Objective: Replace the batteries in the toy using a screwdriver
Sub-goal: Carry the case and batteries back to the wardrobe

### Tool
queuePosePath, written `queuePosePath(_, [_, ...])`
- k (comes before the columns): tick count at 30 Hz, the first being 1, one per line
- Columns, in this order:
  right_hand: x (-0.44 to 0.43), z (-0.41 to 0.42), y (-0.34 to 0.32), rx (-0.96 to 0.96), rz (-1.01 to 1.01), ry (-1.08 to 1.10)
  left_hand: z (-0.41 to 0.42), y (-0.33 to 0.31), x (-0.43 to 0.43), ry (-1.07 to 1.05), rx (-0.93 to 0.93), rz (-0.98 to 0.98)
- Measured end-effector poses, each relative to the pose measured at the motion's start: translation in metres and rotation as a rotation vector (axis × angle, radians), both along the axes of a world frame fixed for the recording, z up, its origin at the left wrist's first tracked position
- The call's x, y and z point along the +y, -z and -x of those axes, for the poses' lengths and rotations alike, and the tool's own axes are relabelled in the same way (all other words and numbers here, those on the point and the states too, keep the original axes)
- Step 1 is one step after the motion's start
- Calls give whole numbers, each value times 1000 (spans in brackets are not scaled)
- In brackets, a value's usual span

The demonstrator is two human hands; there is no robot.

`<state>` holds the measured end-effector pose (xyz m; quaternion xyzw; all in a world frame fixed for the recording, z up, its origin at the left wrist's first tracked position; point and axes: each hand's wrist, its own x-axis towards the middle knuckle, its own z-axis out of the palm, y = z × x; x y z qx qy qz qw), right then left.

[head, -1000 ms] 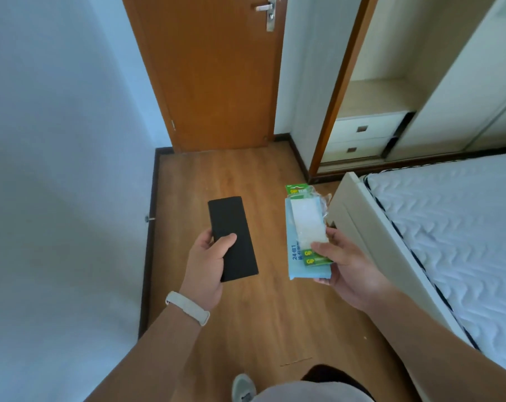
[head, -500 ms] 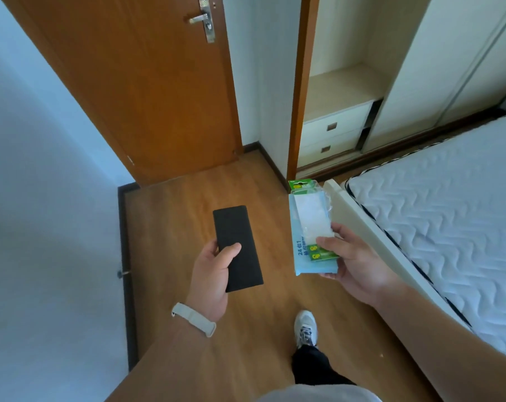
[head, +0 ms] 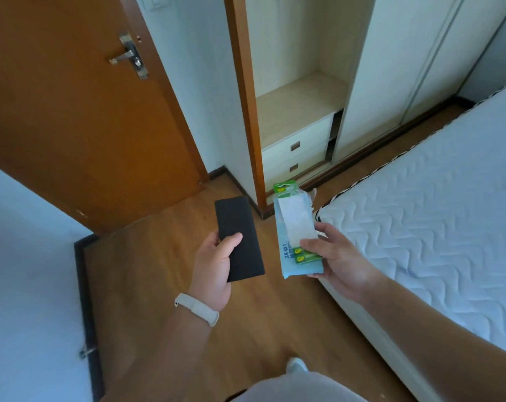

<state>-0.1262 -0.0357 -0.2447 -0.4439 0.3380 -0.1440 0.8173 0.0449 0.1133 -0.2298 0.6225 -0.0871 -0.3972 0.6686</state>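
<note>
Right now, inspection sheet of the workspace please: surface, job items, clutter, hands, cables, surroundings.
Surface: no table in view; wood floor, mattress at right.
Job's things: green battery pack on a pale blue pack; no toy or loose screwdriver seen.
Clutter: nothing seen.
Grippers: left hand grips a flat black object; right hand pinches both packs.
Cables: nothing seen.
Surroundings: wooden door, open wardrobe with two drawers.
</note>
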Motion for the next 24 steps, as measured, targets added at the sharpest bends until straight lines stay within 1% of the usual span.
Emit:
queuePosePath(5, [-40,-16,3,11,-16,54,-28,3,-46,62,-42,-25])
queuePosePath(12, [-84,-62,9,36,-19,151,-85,16,-103,121,-36,-30])
queuePosePath(24, [-158,-205,-10,50,68,338,-248,8,-210,306,-62,40])
